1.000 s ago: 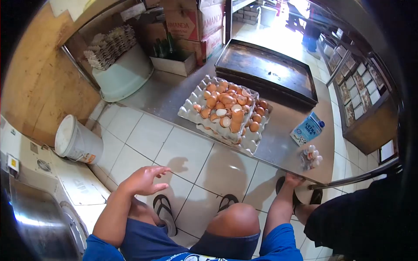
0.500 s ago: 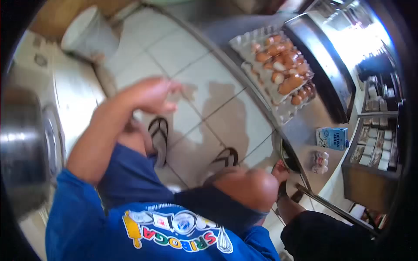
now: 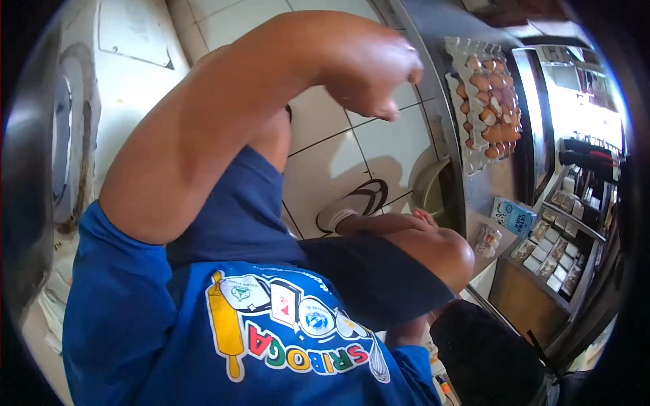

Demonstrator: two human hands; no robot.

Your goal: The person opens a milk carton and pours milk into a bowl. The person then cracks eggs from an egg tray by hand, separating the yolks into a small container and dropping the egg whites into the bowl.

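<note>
My left hand hangs in the air over the tiled floor, left of the metal table. Its thumb stands apart from the bent fingers and nothing is between them. Low by the table's edge, past my knee, my right hand shows only its fingertips, beside a greenish bowl. The knee hides the rest of it, and whether it holds something cannot be made out. On the table, grey egg trays carry several brown eggs and broken shells.
Dark baking trays lie beyond the eggs. A blue milk carton and a small transparent bag are nearer. A display case holds packed boxes at the right. Black cloth is at the lower right.
The view has turned and tipped down toward my body, so the table now runs along the right. My left hand has moved toward the table's edge and appears larger. The bowl has come into view.
</note>
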